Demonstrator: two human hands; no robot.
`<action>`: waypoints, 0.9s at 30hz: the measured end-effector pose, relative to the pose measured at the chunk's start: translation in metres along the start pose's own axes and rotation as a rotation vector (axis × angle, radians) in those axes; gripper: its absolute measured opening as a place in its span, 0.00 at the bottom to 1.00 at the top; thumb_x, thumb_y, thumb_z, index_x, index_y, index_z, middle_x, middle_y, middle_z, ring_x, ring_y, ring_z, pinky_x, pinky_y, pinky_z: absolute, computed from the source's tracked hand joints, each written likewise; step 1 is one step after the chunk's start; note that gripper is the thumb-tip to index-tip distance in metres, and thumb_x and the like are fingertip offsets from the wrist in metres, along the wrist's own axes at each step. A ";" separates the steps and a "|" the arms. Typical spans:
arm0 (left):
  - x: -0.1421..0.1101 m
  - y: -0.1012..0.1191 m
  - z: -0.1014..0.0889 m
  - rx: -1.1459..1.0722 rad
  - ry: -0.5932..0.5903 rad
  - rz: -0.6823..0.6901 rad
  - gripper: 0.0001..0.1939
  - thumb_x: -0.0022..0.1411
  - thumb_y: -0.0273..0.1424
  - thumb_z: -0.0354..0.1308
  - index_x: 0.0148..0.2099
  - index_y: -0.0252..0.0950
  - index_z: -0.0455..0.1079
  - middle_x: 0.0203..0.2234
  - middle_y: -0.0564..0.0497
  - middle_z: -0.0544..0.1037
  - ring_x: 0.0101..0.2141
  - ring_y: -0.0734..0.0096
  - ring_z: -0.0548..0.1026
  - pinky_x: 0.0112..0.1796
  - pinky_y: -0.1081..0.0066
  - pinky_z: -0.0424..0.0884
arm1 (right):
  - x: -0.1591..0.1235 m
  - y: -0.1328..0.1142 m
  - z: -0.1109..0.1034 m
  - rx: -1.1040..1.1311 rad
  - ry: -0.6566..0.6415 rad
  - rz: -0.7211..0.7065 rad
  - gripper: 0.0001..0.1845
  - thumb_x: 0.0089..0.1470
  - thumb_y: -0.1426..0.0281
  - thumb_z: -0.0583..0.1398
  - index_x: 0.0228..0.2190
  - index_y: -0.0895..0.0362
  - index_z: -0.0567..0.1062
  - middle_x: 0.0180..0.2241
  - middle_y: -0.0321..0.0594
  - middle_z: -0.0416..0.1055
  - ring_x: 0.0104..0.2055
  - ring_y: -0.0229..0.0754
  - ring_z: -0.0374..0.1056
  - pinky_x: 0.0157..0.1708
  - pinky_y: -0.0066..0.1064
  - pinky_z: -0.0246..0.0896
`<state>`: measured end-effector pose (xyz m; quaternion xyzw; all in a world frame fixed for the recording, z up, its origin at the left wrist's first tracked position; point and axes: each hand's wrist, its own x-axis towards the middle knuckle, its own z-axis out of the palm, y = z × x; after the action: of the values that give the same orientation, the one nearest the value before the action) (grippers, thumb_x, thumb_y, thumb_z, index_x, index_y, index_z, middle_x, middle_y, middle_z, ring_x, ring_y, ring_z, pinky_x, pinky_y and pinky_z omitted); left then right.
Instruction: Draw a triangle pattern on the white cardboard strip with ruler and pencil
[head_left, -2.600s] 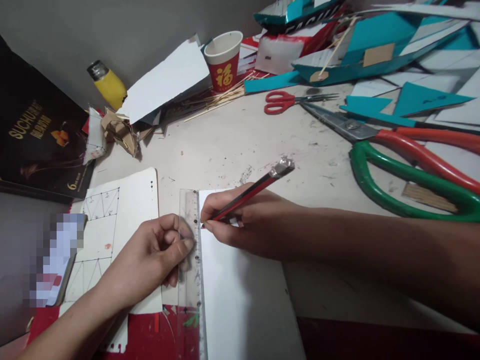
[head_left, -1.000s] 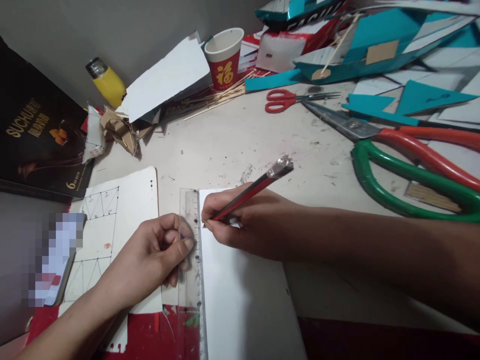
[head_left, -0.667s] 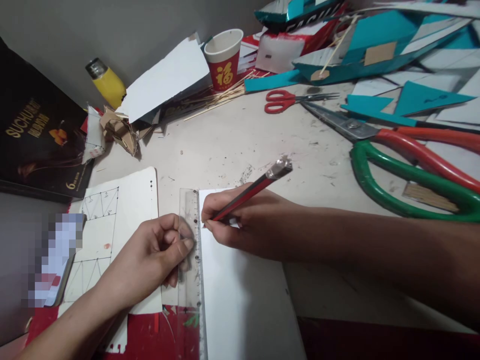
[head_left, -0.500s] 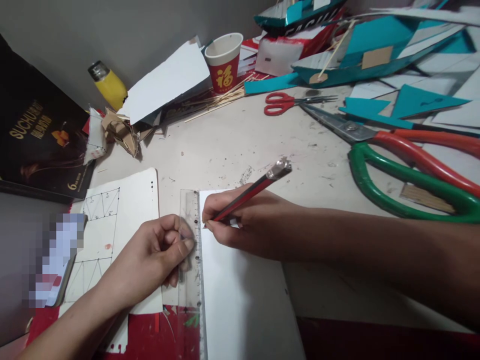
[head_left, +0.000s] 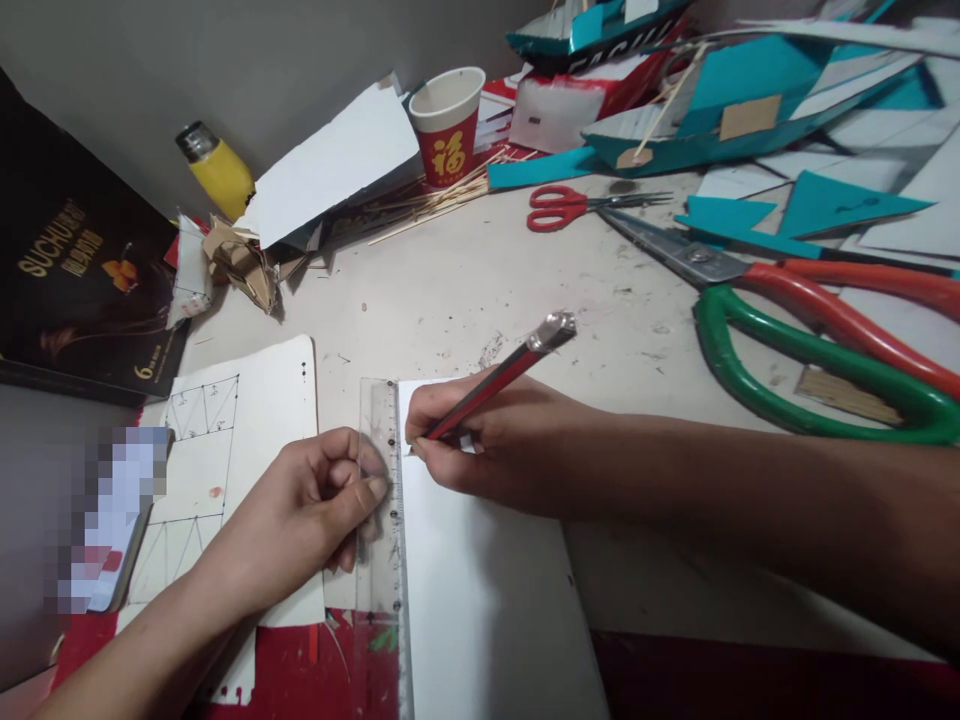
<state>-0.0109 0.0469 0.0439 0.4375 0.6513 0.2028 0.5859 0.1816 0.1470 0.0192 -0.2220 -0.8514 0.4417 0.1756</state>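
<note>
Red-and-black pencil [head_left: 491, 385] pinched, the right hand [head_left: 517, 455] leans over a white sheet [head_left: 442, 600] on the worktop [head_left: 442, 300]; just beside its fingertips, the left hand [head_left: 319, 515] pinches a clear plastic ruler [head_left: 381, 400] along the sheet's edge.

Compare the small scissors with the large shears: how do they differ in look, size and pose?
The small scissors have red handles; the large shears pair green with orange-red. The shears are much bigger. The scissors' blades point right in the picture, the shears' up-left. Both have metal blades.
</note>
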 end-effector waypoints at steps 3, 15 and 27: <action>-0.001 -0.002 0.000 -0.002 -0.003 -0.006 0.11 0.67 0.39 0.56 0.38 0.36 0.66 0.18 0.60 0.66 0.15 0.82 0.64 0.18 0.79 0.61 | -0.001 0.002 -0.001 0.083 0.039 -0.027 0.06 0.50 0.77 0.55 0.25 0.57 0.70 0.21 0.30 0.64 0.24 0.32 0.57 0.28 0.25 0.52; -0.029 0.034 -0.020 0.281 0.217 0.342 0.13 0.68 0.38 0.54 0.31 0.39 0.69 0.25 0.54 0.77 0.29 0.71 0.75 0.32 0.75 0.71 | -0.001 -0.036 -0.030 0.452 0.505 0.067 0.11 0.66 0.69 0.52 0.43 0.58 0.72 0.31 0.36 0.73 0.26 0.32 0.70 0.24 0.23 0.64; -0.030 -0.001 0.039 1.488 0.453 1.179 0.25 0.60 0.20 0.50 0.59 0.21 0.66 0.42 0.33 0.81 0.42 0.49 0.79 0.36 0.59 0.78 | -0.062 -0.022 -0.050 -0.369 0.343 -0.184 0.12 0.62 0.65 0.58 0.46 0.55 0.73 0.39 0.42 0.76 0.39 0.43 0.72 0.37 0.33 0.65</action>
<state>0.0234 0.0130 0.0518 0.9019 0.3869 0.0796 -0.1747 0.2534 0.1360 0.0586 -0.2434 -0.8919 0.2168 0.3134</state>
